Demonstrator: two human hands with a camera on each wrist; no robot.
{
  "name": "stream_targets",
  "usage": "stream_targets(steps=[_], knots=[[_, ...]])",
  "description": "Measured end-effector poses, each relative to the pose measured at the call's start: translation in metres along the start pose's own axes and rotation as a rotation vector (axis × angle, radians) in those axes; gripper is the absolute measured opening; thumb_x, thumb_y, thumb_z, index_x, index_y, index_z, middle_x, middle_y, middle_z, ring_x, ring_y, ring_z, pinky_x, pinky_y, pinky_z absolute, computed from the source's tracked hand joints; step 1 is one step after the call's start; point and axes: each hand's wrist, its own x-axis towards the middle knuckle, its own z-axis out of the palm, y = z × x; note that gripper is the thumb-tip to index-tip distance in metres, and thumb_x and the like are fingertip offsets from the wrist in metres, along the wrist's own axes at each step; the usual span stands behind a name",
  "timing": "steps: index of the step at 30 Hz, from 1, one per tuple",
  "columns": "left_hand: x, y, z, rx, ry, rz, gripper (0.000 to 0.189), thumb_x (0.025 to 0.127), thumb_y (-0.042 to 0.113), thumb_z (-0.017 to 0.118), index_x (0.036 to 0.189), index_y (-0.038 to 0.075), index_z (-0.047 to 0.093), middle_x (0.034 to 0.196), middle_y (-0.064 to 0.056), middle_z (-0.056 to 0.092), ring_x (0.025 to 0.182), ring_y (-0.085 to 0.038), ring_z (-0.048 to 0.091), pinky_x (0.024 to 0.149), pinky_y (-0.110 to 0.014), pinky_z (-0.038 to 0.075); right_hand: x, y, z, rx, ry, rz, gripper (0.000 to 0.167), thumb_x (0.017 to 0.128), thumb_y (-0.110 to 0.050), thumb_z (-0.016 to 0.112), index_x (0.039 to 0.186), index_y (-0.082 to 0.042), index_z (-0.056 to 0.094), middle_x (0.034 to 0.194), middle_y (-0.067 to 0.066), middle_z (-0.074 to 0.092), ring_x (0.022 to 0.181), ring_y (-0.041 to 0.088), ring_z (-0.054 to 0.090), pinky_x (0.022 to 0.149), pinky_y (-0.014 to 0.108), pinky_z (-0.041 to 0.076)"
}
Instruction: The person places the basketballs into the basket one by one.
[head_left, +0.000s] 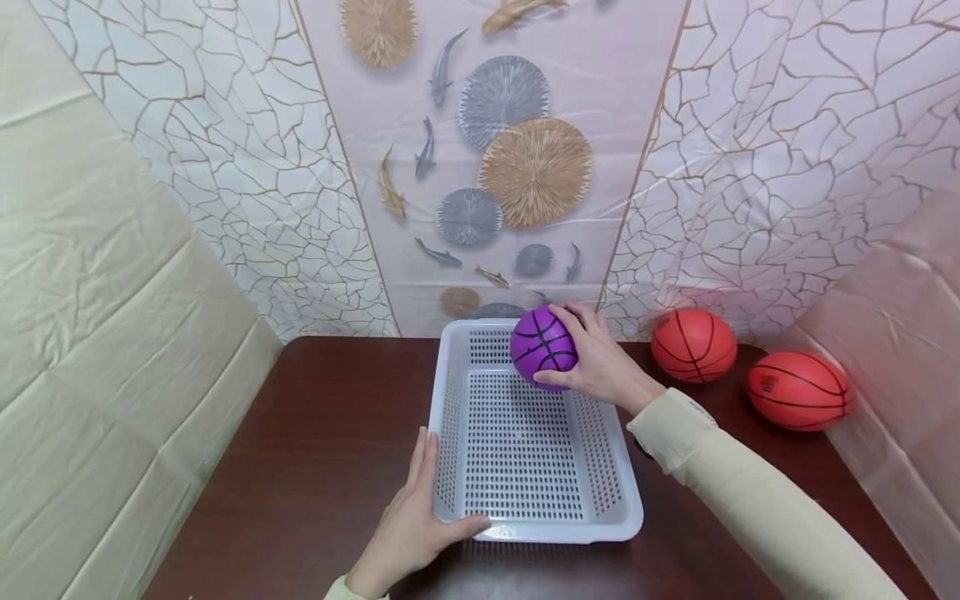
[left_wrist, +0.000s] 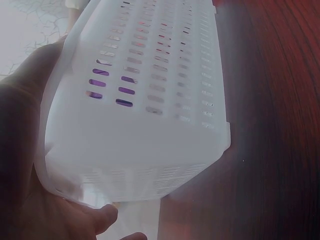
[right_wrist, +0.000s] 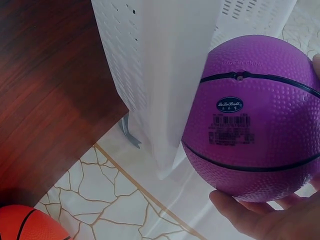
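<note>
The right wrist view shows what the head view does not: an oval label and a barcode on the purple ball (head_left: pixel 531 345). The left wrist view alone shows purple through slots in the side wall of the white basket (head_left: pixel 570 532). Only the head view takes in both red balls (head_left: pixel 693 344) whole, on the far right of the dark table (head_left: pixel 352 433) before the patterned backdrop (head_left: pixel 487 92); the right wrist view has just one, cut off at its edge.

The small print under the barcode is too blurred to read. Some fingers of the right hand (head_left: pixel 597 358) are hidden behind the ball, and the left wrist view is hazy, with the left hand (head_left: pixel 414 515) partly cut off and in shadow. Whether the ball touches the basket cannot be told.

The ball sits at the basket's far right corner, to the left of the right hand, which is clamped on it, thumb on the near side and fingers on the far side. The left hand lies at the near left corner, thumb apart from the straight fingers: they run along the left side, while the thumb rests on the near rim, well apart from the ball.
</note>
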Motion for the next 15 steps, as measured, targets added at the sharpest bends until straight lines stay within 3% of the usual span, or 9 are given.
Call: stream_targets(steps=[15], knots=[[0.0, -0.0002, 0.0001, 0.018, 0.005, -0.006, 0.13, 0.066, 0.077, 0.068, 0.157, 0.016, 0.0, 0.162, 0.003, -0.007, 0.117, -0.039, 0.053, 0.087, -0.056, 0.048, 0.0087, 0.0069, 0.007, -0.016, -0.002, 0.019, 0.106, 0.067, -0.056, 0.083, 0.151, -0.018, 0.031, 0.149, 0.013, 0.028, 0.127, 0.036, 0.033, 0.088, 0.06, 0.046]])
